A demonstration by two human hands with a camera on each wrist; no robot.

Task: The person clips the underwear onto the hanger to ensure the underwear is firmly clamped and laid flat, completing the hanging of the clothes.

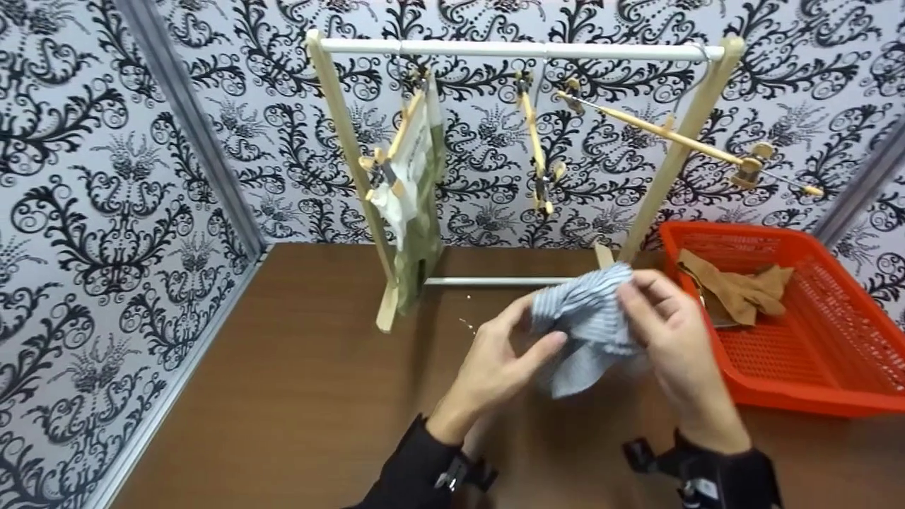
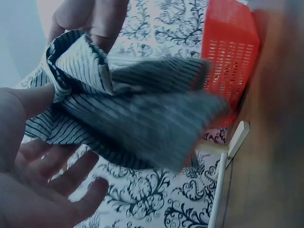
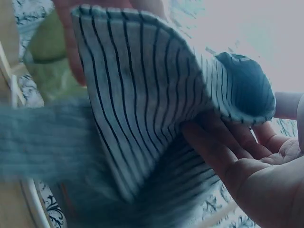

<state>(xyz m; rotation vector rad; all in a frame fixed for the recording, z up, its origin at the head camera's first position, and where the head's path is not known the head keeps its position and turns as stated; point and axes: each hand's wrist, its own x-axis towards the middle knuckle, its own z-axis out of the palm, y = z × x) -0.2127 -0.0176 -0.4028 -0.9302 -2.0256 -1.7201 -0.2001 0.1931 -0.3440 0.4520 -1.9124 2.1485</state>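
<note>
Both hands hold a small grey-and-white striped cloth [image 1: 592,326] with dark stripes, above the table in front of the rack. My left hand [image 1: 495,364] pinches its left edge between thumb and fingers. On the other side, my right hand [image 1: 670,329] grips the upper right edge. In the left wrist view the cloth [image 2: 137,118] has a hemmed, folded-over opening near the thumb, and its loose ends blur with motion. The right wrist view shows the cloth [image 3: 137,90] spread between the hands, with a rolled opening by the right fingers [image 3: 213,142]. Its exact garment kind is unclear.
Behind the hands stands a wooden rack with a white rail [image 1: 495,48]. A white and olive-green garment [image 1: 421,191] hangs at its left; two clip hangers, a middle one [image 1: 534,134] and a right one [image 1: 664,133], hang bare. An orange basket [image 1: 813,392] at right holds brown cloth [image 1: 739,286].
</note>
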